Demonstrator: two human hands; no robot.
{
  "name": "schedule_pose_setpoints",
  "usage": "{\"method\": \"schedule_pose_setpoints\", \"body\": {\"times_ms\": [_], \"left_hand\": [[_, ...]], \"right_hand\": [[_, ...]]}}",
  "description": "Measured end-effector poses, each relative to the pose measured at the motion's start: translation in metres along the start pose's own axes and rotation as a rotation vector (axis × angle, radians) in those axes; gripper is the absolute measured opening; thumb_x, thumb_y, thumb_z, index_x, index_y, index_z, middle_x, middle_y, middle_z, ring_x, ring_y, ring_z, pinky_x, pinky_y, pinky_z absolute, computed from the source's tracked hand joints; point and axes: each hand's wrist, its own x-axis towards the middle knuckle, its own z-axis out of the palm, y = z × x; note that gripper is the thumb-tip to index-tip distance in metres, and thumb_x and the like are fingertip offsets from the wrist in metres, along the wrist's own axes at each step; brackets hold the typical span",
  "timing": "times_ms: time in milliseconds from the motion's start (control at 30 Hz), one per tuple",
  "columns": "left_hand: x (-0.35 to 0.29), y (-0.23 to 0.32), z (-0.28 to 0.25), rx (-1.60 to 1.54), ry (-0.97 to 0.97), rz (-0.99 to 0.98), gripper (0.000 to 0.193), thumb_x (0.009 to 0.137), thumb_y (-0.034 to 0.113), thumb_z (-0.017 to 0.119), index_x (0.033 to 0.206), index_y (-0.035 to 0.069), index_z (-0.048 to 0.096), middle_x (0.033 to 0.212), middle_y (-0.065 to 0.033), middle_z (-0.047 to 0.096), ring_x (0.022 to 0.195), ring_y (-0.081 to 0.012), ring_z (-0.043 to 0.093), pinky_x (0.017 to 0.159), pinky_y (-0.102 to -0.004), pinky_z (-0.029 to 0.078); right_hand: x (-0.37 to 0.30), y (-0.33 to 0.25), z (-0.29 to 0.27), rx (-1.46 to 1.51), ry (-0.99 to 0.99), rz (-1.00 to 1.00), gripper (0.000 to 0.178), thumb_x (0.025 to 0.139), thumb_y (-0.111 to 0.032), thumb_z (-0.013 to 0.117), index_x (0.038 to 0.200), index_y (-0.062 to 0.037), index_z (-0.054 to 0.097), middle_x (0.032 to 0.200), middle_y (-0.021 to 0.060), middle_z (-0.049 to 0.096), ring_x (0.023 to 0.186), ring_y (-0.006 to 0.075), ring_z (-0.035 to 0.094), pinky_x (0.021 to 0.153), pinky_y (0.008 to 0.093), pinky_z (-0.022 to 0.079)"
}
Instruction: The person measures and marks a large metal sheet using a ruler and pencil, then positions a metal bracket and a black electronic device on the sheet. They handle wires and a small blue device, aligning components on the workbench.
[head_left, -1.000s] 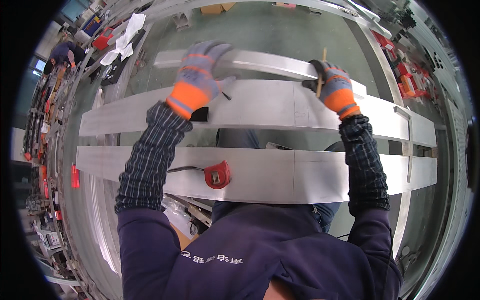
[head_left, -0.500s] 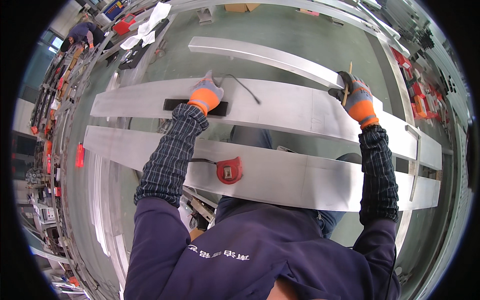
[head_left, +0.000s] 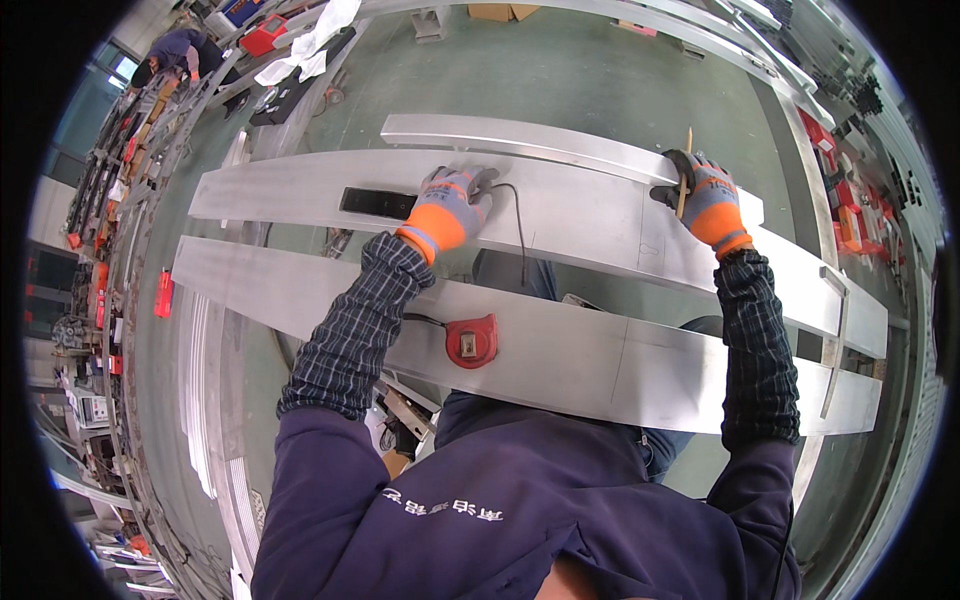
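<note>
My left hand (head_left: 448, 205), in a grey and orange glove, is over the broad middle aluminium bar (head_left: 570, 205), its fingers closed around a thin black cord (head_left: 521, 225) that hangs toward me. Beside it, a dark flat rectangle (head_left: 375, 202) shows on the bar, its right end covered by the hand. My right hand (head_left: 708, 198), also gloved, grips a pencil (head_left: 687, 150) and rests over the right part of a narrower aluminium tube (head_left: 530, 142) along the far side. On the nearest bar (head_left: 570, 350) lies a red tape measure (head_left: 471, 341) with a black strap.
A metal strip (head_left: 838, 335) crosses the right ends of both broad bars. Beyond the left ends are a long rail (head_left: 290, 95) with a black box and white cloth. Another person (head_left: 180, 55) bends over a bench at the far left. Red boxes (head_left: 845, 210) stand at right.
The narrow tube has come closer to the middle bar. My left hand has shifted right with the cord, which now hangs downward. My right hand stays near the tube with the pencil.
</note>
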Motion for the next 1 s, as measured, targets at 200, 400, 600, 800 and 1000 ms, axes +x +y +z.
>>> {"method": "schedule_pose_setpoints", "body": {"times_ms": [200, 400, 600, 800, 1000], "left_hand": [[-0.023, 0.011, 0.011, 0.137, 0.181, 0.065, 0.055, 0.094, 0.041, 0.071, 0.142, 0.015, 0.061, 0.133, -0.016, 0.069, 0.128, -0.0395, 0.058, 0.12, -0.0498, 0.035], [-0.029, 0.005, 0.01, 0.1, 0.21, 0.156, 0.062, 0.091, 0.041, 0.074, 0.144, 0.012, 0.059, 0.137, -0.0197, 0.066, 0.131, -0.041, 0.058, 0.123, -0.0513, 0.034], [-0.022, 0.005, -0.021, -0.182, 0.334, 0.249, 0.052, 0.091, 0.026, 0.079, 0.136, 0.004, 0.065, 0.133, -0.021, 0.068, 0.128, -0.0386, 0.061, 0.113, -0.0455, 0.046], [0.033, -0.097, -0.044, -0.3, 0.792, 0.008, 0.062, 0.092, 0.04, 0.08, 0.137, 0.001, 0.062, 0.133, -0.021, 0.064, 0.125, -0.034, 0.061, 0.107, -0.0431, 0.049], [0.058, -0.207, -0.065, -0.695, 0.19, -0.613, 0.065, 0.092, 0.05, 0.077, 0.136, 0.004, 0.064, 0.108, -0.0134, 0.074, 0.094, -0.0219, 0.072, 0.08, -0.0353, 0.056]], "right_hand": [[0.007, -0.012, 0.002, -0.028, -0.055, -0.025, 0.059, 0.085, -0.047, 0.083, 0.133, -0.0176, 0.066, 0.115, 0.0114, 0.073, 0.113, 0.0356, 0.067, 0.107, 0.0488, 0.046], [0.013, -0.006, 0.017, -0.045, -0.071, -0.058, 0.061, 0.085, -0.05, 0.082, 0.134, -0.0181, 0.065, 0.118, 0.0119, 0.072, 0.117, 0.0357, 0.065, 0.107, 0.0477, 0.047], [0.013, 0.008, 0.019, -0.004, -0.057, -0.033, 0.064, 0.089, -0.06, 0.074, 0.138, -0.0193, 0.065, 0.12, 0.0155, 0.072, 0.12, 0.0371, 0.065, 0.106, 0.0457, 0.049], [-0.008, 0.082, 0.011, 0.292, 0.146, 0.145, 0.052, 0.097, -0.052, 0.069, 0.139, -0.0206, 0.065, 0.123, 0.014, 0.074, 0.117, 0.037, 0.069, 0.102, 0.0426, 0.053], [-0.04, 0.139, 0.021, 0.466, 0.355, 0.266, 0.047, 0.101, -0.04, 0.07, 0.136, -0.0087, 0.065, 0.122, 0.0185, 0.074, 0.112, 0.0284, 0.072, 0.097, 0.0377, 0.055]]}}
